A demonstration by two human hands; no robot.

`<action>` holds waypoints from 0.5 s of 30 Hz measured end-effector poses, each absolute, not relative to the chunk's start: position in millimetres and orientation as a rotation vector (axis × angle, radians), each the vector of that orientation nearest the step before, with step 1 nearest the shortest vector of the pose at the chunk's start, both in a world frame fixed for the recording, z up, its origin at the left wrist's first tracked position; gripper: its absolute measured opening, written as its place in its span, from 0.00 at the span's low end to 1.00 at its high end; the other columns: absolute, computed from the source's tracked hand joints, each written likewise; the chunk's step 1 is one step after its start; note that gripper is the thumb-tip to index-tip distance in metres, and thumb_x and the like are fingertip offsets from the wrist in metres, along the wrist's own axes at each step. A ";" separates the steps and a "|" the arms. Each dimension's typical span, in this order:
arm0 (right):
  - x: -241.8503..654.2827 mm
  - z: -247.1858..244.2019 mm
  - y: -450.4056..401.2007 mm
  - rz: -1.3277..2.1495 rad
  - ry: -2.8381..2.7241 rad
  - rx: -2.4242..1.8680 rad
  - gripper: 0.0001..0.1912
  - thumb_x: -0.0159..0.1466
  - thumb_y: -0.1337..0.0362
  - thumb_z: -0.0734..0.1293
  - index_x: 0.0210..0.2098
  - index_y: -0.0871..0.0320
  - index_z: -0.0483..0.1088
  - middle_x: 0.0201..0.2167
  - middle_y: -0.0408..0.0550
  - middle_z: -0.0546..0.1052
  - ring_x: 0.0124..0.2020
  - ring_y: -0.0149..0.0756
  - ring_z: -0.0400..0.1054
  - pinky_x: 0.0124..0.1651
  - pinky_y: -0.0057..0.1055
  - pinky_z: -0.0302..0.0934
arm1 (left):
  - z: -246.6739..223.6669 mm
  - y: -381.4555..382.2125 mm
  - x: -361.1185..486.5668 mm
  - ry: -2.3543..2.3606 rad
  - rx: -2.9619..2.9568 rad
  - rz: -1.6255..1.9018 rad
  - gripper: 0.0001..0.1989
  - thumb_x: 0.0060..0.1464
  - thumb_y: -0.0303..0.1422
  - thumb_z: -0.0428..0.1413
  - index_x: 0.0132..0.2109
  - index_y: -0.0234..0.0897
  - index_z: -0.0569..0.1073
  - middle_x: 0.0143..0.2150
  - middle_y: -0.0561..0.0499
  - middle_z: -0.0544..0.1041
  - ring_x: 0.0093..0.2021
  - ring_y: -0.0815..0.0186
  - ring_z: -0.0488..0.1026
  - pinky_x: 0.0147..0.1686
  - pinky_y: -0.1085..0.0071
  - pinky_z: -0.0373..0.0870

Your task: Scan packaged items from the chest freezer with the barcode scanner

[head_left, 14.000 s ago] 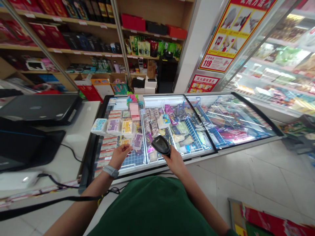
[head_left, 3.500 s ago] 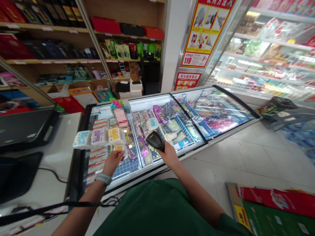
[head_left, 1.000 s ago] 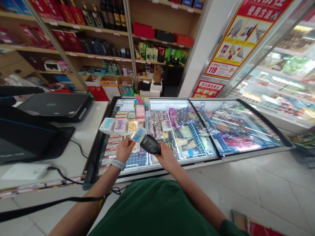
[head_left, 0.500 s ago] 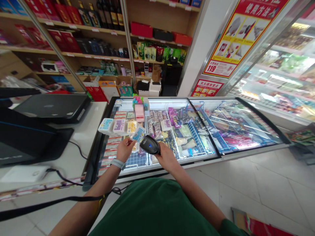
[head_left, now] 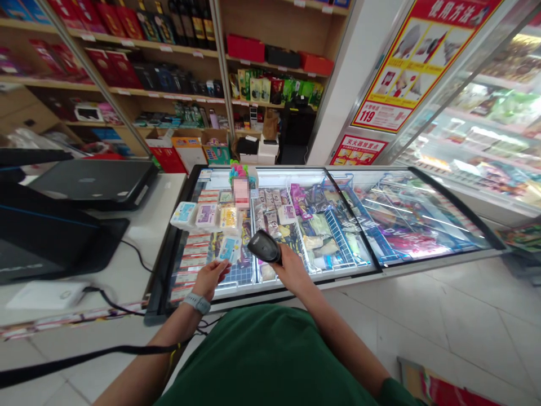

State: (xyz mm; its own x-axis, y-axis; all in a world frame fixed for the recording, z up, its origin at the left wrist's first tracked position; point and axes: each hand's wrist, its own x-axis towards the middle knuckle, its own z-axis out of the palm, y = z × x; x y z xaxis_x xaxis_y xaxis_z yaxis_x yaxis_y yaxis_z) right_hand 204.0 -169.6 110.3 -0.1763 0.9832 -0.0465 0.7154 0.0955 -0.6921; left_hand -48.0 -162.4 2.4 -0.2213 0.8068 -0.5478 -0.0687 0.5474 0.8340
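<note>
A small pack with a blue label [head_left: 229, 248] is pinched at its lower edge by my left hand [head_left: 210, 277], over the left part of the glass-topped freezer [head_left: 270, 288]. My right hand [head_left: 291, 268] is wrapped round the handle of a black barcode scanner [head_left: 264, 247], whose head points left, just right of the pack and apart from it. Beyond them a blue-labelled pack [head_left: 184, 215], a purple-labelled pack [head_left: 206, 216] and a yellow-labelled pack [head_left: 229, 219] lie side by side on the glass.
On the left, a white counter [head_left: 146, 225] bears a closed black device [head_left: 95, 183], a white box [head_left: 47, 295] and cables. A colourful object [head_left: 239, 171] stands at the freezer's back edge. Shelves [head_left: 177, 93] of goods rise behind. Wrapped foods lie under the glass.
My left hand has moved a little down and left with the pack, which now sits lower and farther from the scanner. The scanner has shifted slightly right, and its blue light no longer shows.
</note>
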 end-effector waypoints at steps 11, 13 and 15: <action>213.6 101.6 -172.0 0.791 -1.944 -1.686 0.12 0.61 0.70 0.67 0.45 0.60 0.65 0.43 0.54 0.74 0.44 0.43 0.70 0.45 0.35 0.61 | -15.6 -146.6 -52.2 1.725 0.523 0.806 0.20 0.37 0.48 0.65 0.27 0.34 0.74 0.28 0.46 0.79 0.26 0.68 0.72 0.25 0.72 0.63; 216.0 101.0 -172.8 0.790 -1.929 -1.694 0.12 0.61 0.69 0.67 0.45 0.59 0.65 0.43 0.53 0.74 0.44 0.43 0.70 0.45 0.35 0.61 | -12.5 -148.1 -53.6 1.749 0.591 0.755 0.21 0.37 0.50 0.64 0.25 0.35 0.72 0.24 0.47 0.77 0.23 0.67 0.71 0.24 0.72 0.62; 219.3 100.0 -174.0 0.784 -1.907 -1.694 0.12 0.61 0.69 0.67 0.44 0.58 0.65 0.42 0.53 0.74 0.44 0.42 0.70 0.46 0.35 0.61 | -6.4 -148.9 -53.3 1.743 0.694 0.705 0.23 0.38 0.53 0.63 0.22 0.35 0.71 0.21 0.48 0.75 0.21 0.67 0.70 0.23 0.71 0.60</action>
State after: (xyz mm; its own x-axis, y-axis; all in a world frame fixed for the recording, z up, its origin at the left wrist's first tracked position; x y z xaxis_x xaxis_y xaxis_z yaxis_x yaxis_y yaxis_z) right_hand 219.3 -174.0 100.0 -0.1284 0.9914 -0.0272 0.7237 0.0749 -0.6860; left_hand -53.3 -148.9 -6.4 -0.2500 0.7468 -0.6162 0.1084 0.6540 0.7487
